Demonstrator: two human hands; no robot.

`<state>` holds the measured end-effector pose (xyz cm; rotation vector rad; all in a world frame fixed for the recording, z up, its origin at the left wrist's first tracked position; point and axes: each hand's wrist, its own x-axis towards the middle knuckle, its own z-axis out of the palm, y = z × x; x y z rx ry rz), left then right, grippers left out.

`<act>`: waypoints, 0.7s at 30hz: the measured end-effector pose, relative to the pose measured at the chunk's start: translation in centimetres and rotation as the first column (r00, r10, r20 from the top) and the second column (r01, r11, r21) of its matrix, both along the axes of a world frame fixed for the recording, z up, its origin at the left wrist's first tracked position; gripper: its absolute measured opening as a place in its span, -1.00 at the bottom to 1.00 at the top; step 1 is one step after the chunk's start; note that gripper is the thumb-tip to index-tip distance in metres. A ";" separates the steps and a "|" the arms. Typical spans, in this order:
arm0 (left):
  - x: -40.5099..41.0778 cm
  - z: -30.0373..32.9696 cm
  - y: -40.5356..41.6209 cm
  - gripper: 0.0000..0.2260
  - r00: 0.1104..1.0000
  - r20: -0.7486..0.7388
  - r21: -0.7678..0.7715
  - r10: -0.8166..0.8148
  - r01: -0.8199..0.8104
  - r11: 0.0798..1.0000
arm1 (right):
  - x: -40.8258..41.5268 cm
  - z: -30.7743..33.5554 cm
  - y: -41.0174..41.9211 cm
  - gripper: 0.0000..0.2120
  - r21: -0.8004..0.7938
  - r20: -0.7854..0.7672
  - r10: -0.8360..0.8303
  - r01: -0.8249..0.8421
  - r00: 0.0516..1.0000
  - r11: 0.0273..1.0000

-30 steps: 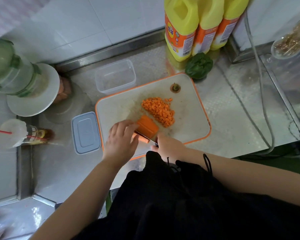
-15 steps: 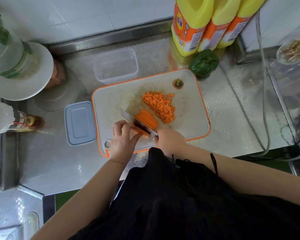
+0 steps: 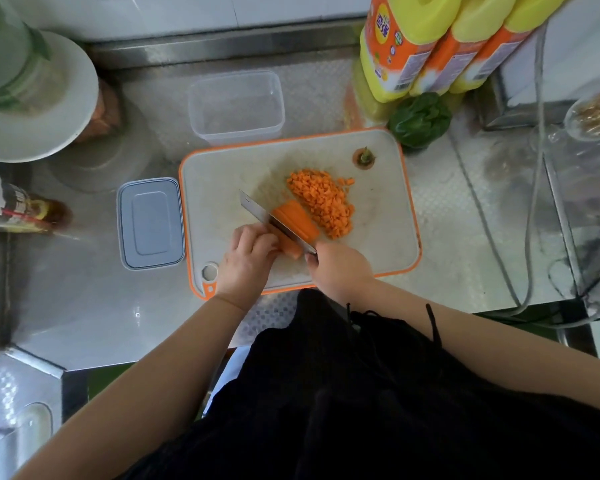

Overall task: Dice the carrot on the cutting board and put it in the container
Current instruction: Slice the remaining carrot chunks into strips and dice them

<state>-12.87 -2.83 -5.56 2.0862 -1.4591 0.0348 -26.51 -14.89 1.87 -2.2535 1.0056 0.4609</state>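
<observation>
A white cutting board with an orange rim (image 3: pixel 388 244) lies on the steel counter. On it is a pile of diced carrot (image 3: pixel 321 200) and a stack of carrot slabs (image 3: pixel 297 220). My left hand (image 3: pixel 248 261) holds the near end of the carrot piece with curled fingers. My right hand (image 3: pixel 340 268) grips the handle of a knife (image 3: pixel 271 218), whose blade lies across the carrot. The cut-off carrot top (image 3: pixel 363 157) sits near the board's far right corner. A clear, empty plastic container (image 3: pixel 236 107) stands just behind the board.
A grey lid (image 3: pixel 149 223) lies left of the board. Three yellow bottles (image 3: pixel 440 43) and a green pepper (image 3: pixel 420 119) stand at the back right. A white plate with a green-topped jar (image 3: pixel 32 98) is far left. Cables (image 3: pixel 492 237) run along the right.
The knife blade has come up and over the carrot slabs, now reaching further to the far left. My left hand has shifted slightly along the carrot. The view has dipped forward.
</observation>
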 end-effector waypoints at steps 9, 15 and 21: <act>-0.5 -0.6 0.6 -0.89 0.999 -0.025 -0.130 -0.029 0.025 0.991 | 0.1 0.0 0.1 -0.77 0.014 -0.029 0.019 -0.018 0.999 1.000; -0.6 -0.8 0.0 -0.88 0.999 -0.032 -0.131 -0.004 0.000 0.991 | 0.0 0.1 0.1 -0.76 0.053 -0.053 0.007 -0.004 0.999 0.999; -1.3 -0.4 -0.1 -0.83 0.989 -0.124 -0.114 0.083 -0.098 0.989 | -0.1 0.0 0.1 -0.76 0.056 -0.064 0.013 -0.010 0.998 0.998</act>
